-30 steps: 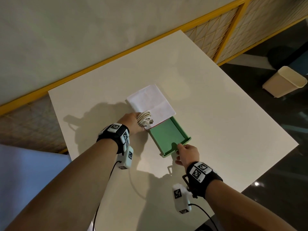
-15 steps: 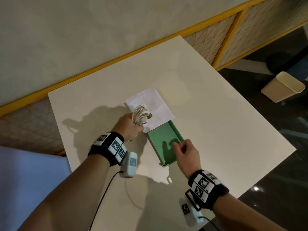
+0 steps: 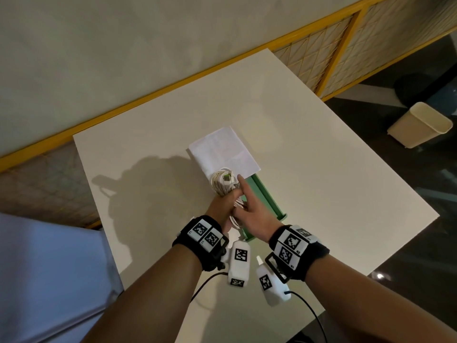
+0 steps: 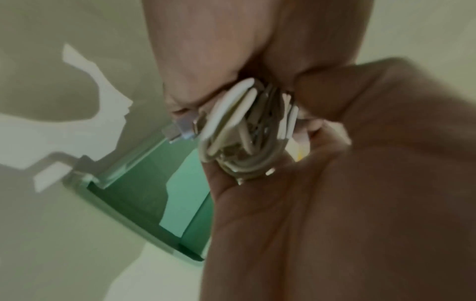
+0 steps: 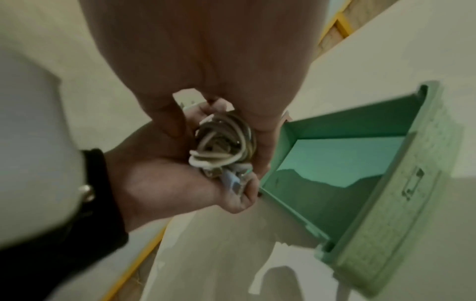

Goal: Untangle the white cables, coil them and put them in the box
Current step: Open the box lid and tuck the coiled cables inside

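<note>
A coil of white cables (image 3: pixel 221 183) with a metal plug showing sits in my left hand (image 3: pixel 223 204), whose fingers curl round it. My right hand (image 3: pixel 252 209) has come in from the right and pinches the same coil between thumb and fingers, index finger stretched along it. In the right wrist view the coil (image 5: pixel 221 150) lies in the left palm (image 5: pixel 159 177), just left of the open green drawer box (image 5: pixel 373 183). The left wrist view shows the coil (image 4: pixel 247 130) above the drawer (image 4: pixel 144 203). The drawer (image 3: pixel 265 194) sticks out of its white sleeve (image 3: pixel 223 151).
The box lies mid-table on a white table (image 3: pixel 321 181) whose right and near edges are close. A yellow-framed mesh fence (image 3: pixel 321 58) runs behind the table. A beige bin (image 3: pixel 420 125) stands on the dark floor at the right.
My right hand left the drawer's front edge and moved up to the coil. My left hand brought the coil nearer, over the drawer's left side.
</note>
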The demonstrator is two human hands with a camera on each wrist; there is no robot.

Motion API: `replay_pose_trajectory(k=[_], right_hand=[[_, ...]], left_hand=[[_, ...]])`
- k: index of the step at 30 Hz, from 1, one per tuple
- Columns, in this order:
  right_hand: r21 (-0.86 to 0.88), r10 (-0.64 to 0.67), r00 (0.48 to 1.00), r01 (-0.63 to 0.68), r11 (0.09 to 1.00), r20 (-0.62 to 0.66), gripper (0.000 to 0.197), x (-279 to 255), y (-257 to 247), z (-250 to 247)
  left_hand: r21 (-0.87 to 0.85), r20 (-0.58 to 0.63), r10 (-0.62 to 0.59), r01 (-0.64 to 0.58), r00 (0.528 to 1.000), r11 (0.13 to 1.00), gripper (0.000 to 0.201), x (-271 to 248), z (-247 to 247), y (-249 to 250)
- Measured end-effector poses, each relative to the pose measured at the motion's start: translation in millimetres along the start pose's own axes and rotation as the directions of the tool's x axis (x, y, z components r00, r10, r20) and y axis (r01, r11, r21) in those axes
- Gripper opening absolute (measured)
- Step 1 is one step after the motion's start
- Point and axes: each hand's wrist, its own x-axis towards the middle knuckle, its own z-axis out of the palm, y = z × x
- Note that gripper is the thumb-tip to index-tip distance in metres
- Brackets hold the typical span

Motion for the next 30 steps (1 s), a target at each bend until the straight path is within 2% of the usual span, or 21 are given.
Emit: replay_pose_trajectory(k=[3,6,8,12,13,17,18,20,23,24,26,28,30], right_hand=[[-0.138,-0.083,0.996,0.078,0.987,-0.029,0.092,-6,-2,3],[-0.235,-0.152,0.987,0.136,0.962,-0.052,0.088,-12,-6,0],[-0.274,-0.170,0.985,0.154,0.949,-0.036,0.083,-13,-9,-4],[-0.316,-0.130,0.988,0.098,0.944,-0.081,0.078,-10,-7,-8],[-0.318,-0.126,0.988,0.090,0.944,-0.094,0.077,-10,-7,-8],[-0.331,-0.103,0.987,0.057,0.942,-0.122,0.073,-10,0,-11],[-0.341,-0.088,0.987,0.036,0.940,-0.137,0.072,-10,3,-13],[-0.378,-0.042,0.984,-0.028,0.925,-0.175,0.072,-8,10,-18],[-0.510,0.055,0.977,-0.156,0.846,-0.208,0.072,-2,22,-21],[-0.554,0.084,0.974,-0.189,0.811,-0.209,0.071,0,24,-19],[-0.639,0.116,0.974,-0.217,0.738,-0.197,0.070,3,29,-15],[-0.700,0.129,0.973,-0.227,0.678,-0.191,0.067,6,32,-9],[-0.738,0.135,0.970,-0.240,0.630,-0.201,0.064,9,33,-4]], left_hand=[[-0.127,0.086,-0.044,0.054,0.995,0.990,0.024,-3,1,3],[-0.263,0.156,-0.077,0.116,0.985,0.958,0.024,-3,4,0],[-0.273,0.175,-0.115,0.161,0.978,0.948,0.024,-4,6,1],[-0.247,0.223,-0.113,0.168,0.968,0.954,0.024,-10,9,5],[-0.226,0.271,-0.119,0.183,0.955,0.957,0.023,-9,9,5],[-0.018,0.256,-0.127,0.136,0.958,0.991,0.019,-9,3,4],[0.031,0.261,-0.152,0.149,0.953,0.988,0.021,-8,-1,6],[0.211,0.226,-0.133,0.085,0.965,0.974,0.031,-2,-10,10],[0.450,0.022,0.047,-0.052,0.999,0.892,0.023,10,-31,23],[0.526,-0.049,0.135,-0.089,0.990,0.846,0.019,16,-40,25],[0.696,-0.156,0.299,-0.110,0.942,0.710,0.019,29,-51,30],[0.803,-0.155,0.378,-0.106,0.913,0.587,0.038,37,-56,31],[0.868,-0.097,0.329,-0.082,0.939,0.490,0.062,43,-55,27]])
